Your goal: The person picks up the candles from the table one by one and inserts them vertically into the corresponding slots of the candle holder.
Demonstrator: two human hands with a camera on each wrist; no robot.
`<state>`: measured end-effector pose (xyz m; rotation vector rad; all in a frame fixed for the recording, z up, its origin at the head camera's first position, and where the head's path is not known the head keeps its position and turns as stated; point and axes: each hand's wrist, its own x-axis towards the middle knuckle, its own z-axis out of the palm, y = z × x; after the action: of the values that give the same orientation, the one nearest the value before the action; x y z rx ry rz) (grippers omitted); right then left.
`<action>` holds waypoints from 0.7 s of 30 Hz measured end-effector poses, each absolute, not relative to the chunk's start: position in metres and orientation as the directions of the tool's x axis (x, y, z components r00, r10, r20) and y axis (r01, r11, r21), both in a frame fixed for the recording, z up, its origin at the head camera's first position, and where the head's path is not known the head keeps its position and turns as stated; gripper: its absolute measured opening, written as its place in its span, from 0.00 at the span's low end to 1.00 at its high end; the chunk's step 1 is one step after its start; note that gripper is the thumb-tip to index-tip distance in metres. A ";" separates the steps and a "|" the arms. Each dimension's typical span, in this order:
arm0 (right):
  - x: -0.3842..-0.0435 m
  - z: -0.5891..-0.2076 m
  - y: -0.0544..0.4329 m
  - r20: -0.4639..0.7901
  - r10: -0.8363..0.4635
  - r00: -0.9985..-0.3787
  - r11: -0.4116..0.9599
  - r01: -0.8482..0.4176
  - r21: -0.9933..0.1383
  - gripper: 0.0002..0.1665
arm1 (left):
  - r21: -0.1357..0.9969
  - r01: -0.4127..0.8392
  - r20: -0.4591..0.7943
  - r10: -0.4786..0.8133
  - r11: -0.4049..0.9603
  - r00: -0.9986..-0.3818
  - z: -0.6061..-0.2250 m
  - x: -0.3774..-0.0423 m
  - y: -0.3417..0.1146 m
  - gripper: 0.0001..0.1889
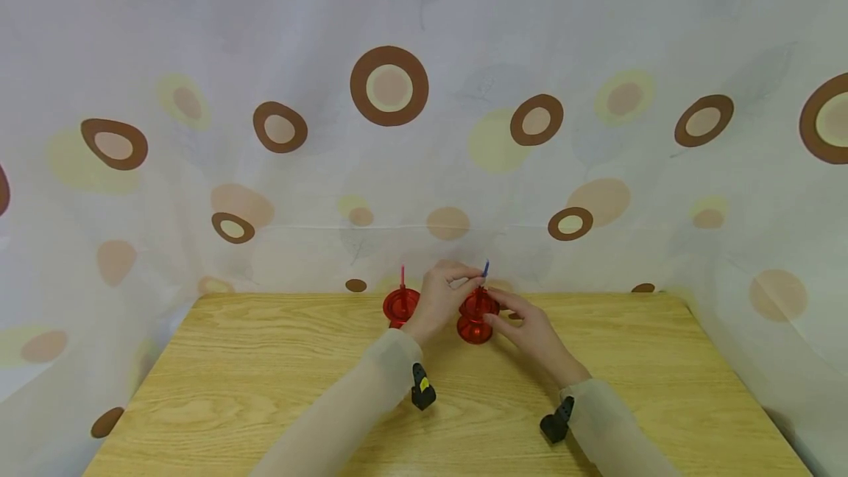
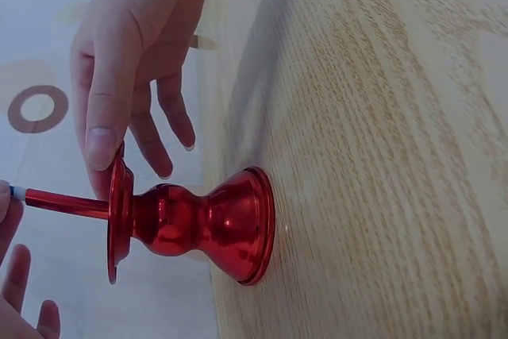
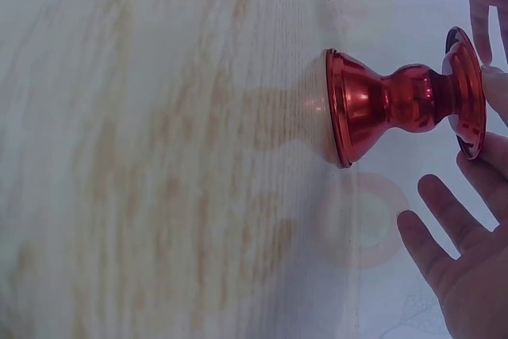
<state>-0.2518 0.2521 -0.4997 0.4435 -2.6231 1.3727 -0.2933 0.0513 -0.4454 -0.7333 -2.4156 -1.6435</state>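
Note:
A shiny red candle holder [image 1: 475, 330] stands upright at the back of the table, with a thin red tube [image 2: 67, 203] rising from its dish. My left hand [image 1: 442, 299] pinches a thin blue candle [image 1: 486, 268] at the top of that tube. In the left wrist view, a whitish end shows where candle and tube meet. My right hand [image 1: 533, 331] holds the dish rim [image 3: 468, 93] between thumb and finger, its other fingers spread. To the left, partly behind my left hand, stands a second red candle holder [image 1: 400, 305] bearing a thin pinkish-red candle [image 1: 403, 276].
The wood-grain table [image 1: 278, 374] extends in front of both holders. A pale curtain [image 1: 318, 190] with brown and yellow oval patterns hangs right behind the table's back edge and along both sides.

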 end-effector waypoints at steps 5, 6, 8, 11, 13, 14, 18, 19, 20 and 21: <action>-0.252 -0.499 0.252 0.261 -0.193 -0.946 0.529 -0.324 -0.784 0.32 | 0.833 0.462 0.369 0.316 0.304 -0.874 -0.445 -0.293 0.051 0.10; -0.252 -0.498 0.252 0.259 -0.192 -0.947 0.526 -0.322 -0.787 0.32 | 0.833 0.462 0.369 0.316 0.304 -0.874 -0.445 -0.293 0.051 0.10; -0.251 -0.498 0.252 0.257 -0.193 -0.947 0.524 -0.321 -0.789 0.32 | 0.834 0.462 0.370 0.316 0.301 -0.874 -0.446 -0.294 0.051 0.09; -0.251 -0.498 0.252 0.260 -0.195 -0.946 0.530 -0.325 -0.784 0.32 | 0.835 0.463 0.372 0.314 0.298 -0.873 -0.446 -0.294 0.051 0.09; -0.251 -0.498 0.252 0.265 -0.193 -0.945 0.531 -0.328 -0.781 0.32 | 0.833 0.468 0.378 0.314 0.297 -0.871 -0.446 -0.294 0.051 0.09; -0.251 -0.498 0.253 0.267 -0.192 -0.944 0.532 -0.329 -0.780 0.32 | 0.830 0.471 0.380 0.315 0.299 -0.870 -0.446 -0.294 0.052 0.09; -0.251 -0.499 0.253 0.281 -0.191 -0.941 0.535 -0.339 -0.773 0.32 | 0.810 0.495 0.400 0.321 0.315 -0.858 -0.447 -0.294 0.052 0.09; -0.251 -0.499 0.253 0.281 -0.189 -0.941 0.535 -0.339 -0.774 0.31 | 0.804 0.502 0.407 0.323 0.319 -0.855 -0.448 -0.295 0.051 0.09; -0.251 -0.500 0.253 0.280 -0.189 -0.941 0.535 -0.338 -0.774 0.31 | 0.801 0.506 0.408 0.325 0.322 -0.853 -0.449 -0.295 0.051 0.09; -0.252 -0.500 0.253 0.279 -0.189 -0.942 0.535 -0.337 -0.775 0.31 | 0.798 0.508 0.410 0.327 0.323 -0.851 -0.449 -0.296 0.051 0.09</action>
<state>-0.2515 0.2533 -0.5002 0.4508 -2.6085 1.3688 -0.2958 0.0512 -0.4493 -0.7694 -2.4085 -1.5532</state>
